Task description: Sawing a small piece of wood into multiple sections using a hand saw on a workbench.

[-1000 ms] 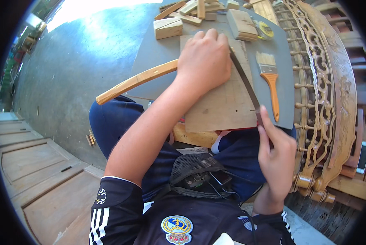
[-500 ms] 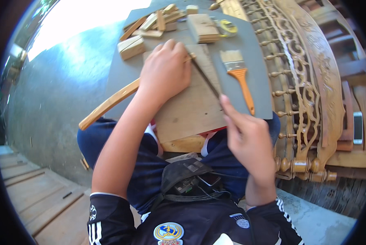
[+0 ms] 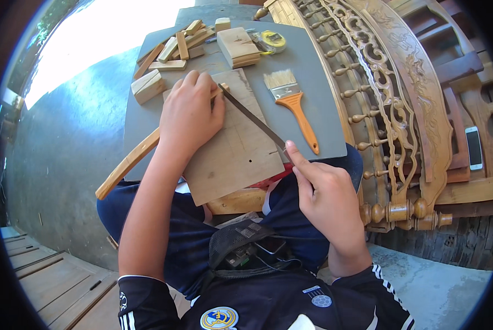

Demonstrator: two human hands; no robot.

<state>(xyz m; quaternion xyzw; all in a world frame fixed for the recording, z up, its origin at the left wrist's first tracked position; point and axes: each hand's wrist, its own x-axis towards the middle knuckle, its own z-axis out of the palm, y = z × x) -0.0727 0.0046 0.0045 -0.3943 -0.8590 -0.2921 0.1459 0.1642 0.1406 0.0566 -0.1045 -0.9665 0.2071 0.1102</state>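
Note:
My left hand (image 3: 192, 107) is closed on a curved light wooden strip (image 3: 126, 166), pressing its upper end down on a plywood board (image 3: 230, 159). My right hand (image 3: 321, 195) holds the lower end of a long dark flat metal tool (image 3: 252, 116), likely a file, index finger stretched along it. The tool's far tip lies against the strip's end beside my left fingers. A wide brush (image 3: 299, 113) with an orange handle lies right of the board on a grey work surface (image 3: 318, 66).
Wooden offcuts (image 3: 175, 47), a block (image 3: 236, 47) and a yellow tape measure (image 3: 271, 41) sit at the back. Carved wooden furniture panels (image 3: 409, 82) stand on the right, holding a white phone (image 3: 474, 147). Wooden panels (image 3: 65, 286) lie at lower left; my lap is under the board.
The whole scene has shifted leftward in the view as the camera turned. My hands keep their grips on the strip and the metal tool, in much the same places on the board.

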